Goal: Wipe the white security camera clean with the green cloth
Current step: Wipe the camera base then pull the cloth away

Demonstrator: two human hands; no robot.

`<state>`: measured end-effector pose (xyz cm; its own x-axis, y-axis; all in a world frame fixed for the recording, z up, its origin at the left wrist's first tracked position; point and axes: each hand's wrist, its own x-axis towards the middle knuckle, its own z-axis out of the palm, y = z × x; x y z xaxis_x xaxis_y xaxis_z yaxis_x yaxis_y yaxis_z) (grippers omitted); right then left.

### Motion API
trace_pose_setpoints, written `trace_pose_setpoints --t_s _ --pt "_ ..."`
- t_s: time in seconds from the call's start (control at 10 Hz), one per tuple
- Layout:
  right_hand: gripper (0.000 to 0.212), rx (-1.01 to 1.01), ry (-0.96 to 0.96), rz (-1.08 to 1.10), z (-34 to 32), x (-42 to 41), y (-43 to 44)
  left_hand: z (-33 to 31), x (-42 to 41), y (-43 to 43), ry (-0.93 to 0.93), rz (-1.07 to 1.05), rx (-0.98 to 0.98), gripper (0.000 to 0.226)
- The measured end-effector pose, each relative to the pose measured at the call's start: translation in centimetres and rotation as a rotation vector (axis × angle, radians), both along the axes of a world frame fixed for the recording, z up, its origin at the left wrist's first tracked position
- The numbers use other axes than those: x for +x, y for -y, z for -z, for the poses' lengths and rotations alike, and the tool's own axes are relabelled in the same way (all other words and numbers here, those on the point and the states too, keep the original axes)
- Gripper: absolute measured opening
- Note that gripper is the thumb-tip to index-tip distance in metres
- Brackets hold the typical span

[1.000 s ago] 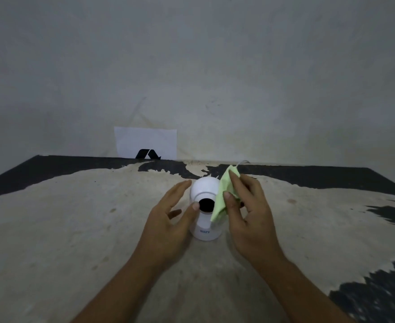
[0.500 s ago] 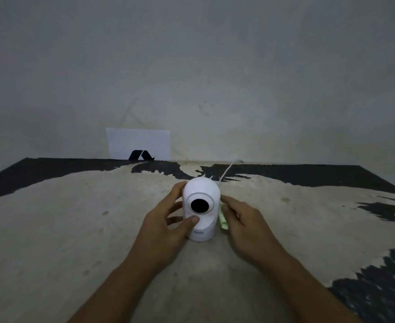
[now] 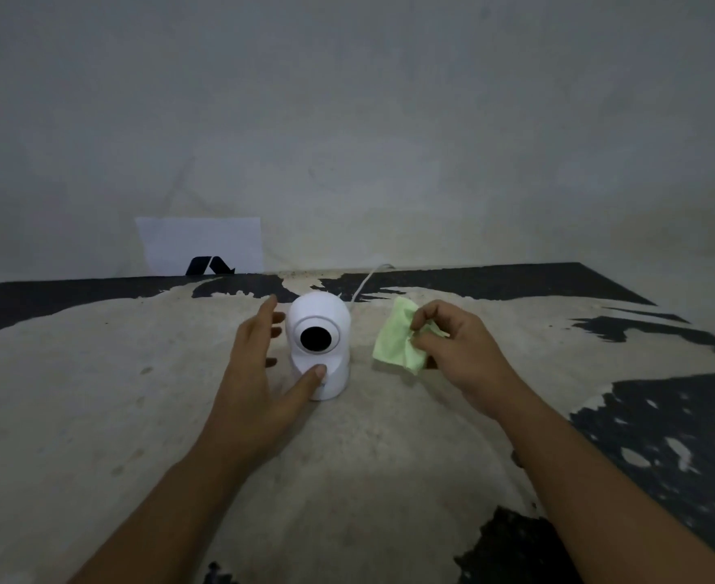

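Observation:
The white security camera (image 3: 320,343) stands upright on the worn tabletop (image 3: 94,394), its round black lens facing me. My left hand (image 3: 258,373) cups its left side, thumb pressed on the front of the base, fingers spread behind. To the right of the camera, my right hand (image 3: 456,351) pinches the crumpled green cloth (image 3: 397,339) between thumb and fingers. The cloth hangs a short way off the camera and does not touch it.
A thin white cable (image 3: 368,280) runs from behind the camera toward the grey wall. A white card with a black logo (image 3: 199,246) leans against the wall at the back left. Black patches mark the table's right side and far edge.
My right hand has pulled the green cloth away from the camera's right side, out to the right. The left hand keeps holding the camera, fingers now more spread.

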<state>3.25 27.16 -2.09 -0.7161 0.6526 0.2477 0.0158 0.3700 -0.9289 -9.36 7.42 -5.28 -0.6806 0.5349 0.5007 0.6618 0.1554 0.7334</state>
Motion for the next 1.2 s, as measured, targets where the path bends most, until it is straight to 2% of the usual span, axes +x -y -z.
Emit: trace_pose_setpoints --t_s 0.1,0.2,0.3,0.4,0.5,0.6,0.7,0.8,0.9,1.0,1.1,1.2 --pt "0.023 -0.061 0.008 -0.023 0.1 1.4 -0.3 0.0 0.6 0.0 0.044 -0.005 0.043 0.085" --pt "0.017 -0.147 -0.039 -0.046 0.6 1.8 -0.1 0.1 0.9 -0.1 0.141 0.073 0.006 0.091" --pt "0.025 -0.147 -0.014 -0.039 1.1 1.8 0.3 0.7 0.8 -0.4 0.142 0.119 -0.08 0.098" --pt "0.029 -0.164 -0.028 -0.058 1.1 1.5 0.3 0.8 0.7 -0.5 0.128 0.093 -0.073 0.098" --pt "0.024 -0.131 0.013 -0.024 1.7 1.3 -0.1 0.9 0.6 -0.7 0.126 0.081 -0.062 0.097" --pt "0.02 0.035 0.149 0.073 2.6 1.2 -0.6 0.9 0.5 -0.8 0.129 0.079 -0.066 0.097" --pt "0.027 0.233 0.298 0.154 3.2 1.4 -1.3 0.7 0.6 -0.8 0.135 0.066 -0.081 0.098" --pt "0.032 0.31 0.344 0.192 3.2 1.6 -1.5 0.6 0.6 -0.8 0.14 0.067 -0.087 0.099" --pt "0.029 0.462 0.454 0.312 3.2 1.8 -1.2 0.6 0.9 -0.8 0.114 0.085 -0.069 0.099" --pt "0.022 0.52 0.462 0.413 3.1 1.9 -0.8 0.7 1.0 -0.8 0.078 0.043 -0.06 0.099" --pt "0.015 0.448 0.33 0.485 2.7 2.1 -0.1 0.3 1.5 0.1 0.107 -0.09 -0.006 0.092" --pt "0.017 0.44 0.295 0.474 2.0 2.3 0.6 0.5 2.4 1.4 0.096 -0.132 0.039 0.083"
